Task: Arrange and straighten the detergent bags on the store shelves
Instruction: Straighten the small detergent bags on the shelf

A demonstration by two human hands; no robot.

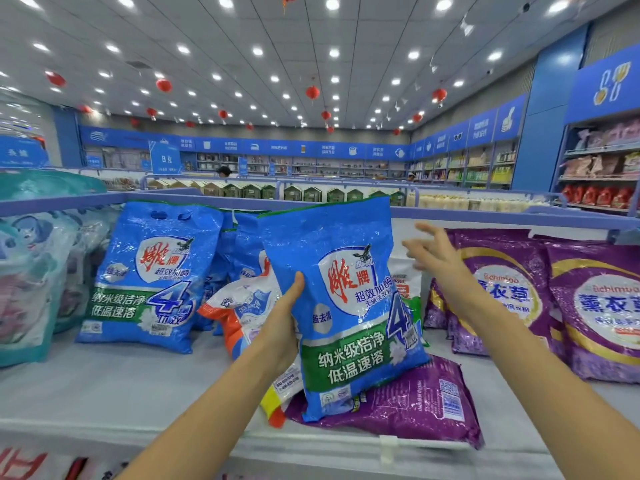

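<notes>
Both forearms enter from the bottom of the frame. Left hand [282, 327] grips the left edge of a blue bag [343, 306], thumb on its front and the other fingers hidden behind it. The bag stands tilted at centre frame. Its lower end sits over a purple bag [408, 403] lying flat at the front of the shelf [121, 386]; whether it rests on it or hangs just above, I cannot tell. Right hand [436, 254] is in the air just right of the bag's top corner, fingers [424, 230] spread wide and blurred, holding nothing.

Step in hand, by my judgement: placing this bag with its like. A matching standing blue bag [149, 275] and more blue ones behind it occupy centre left, so the next move calls for carrying mine left and setting it upright, label forward, with the right hand steadying the top.

Obstructions: a white-and-orange bag [239, 306] slumps between my bag and the blue group and needs clearing first. The flat purple bag belongs with the purple row [502, 289] at right. Teal bags [27, 271] crowd the left edge.
</notes>
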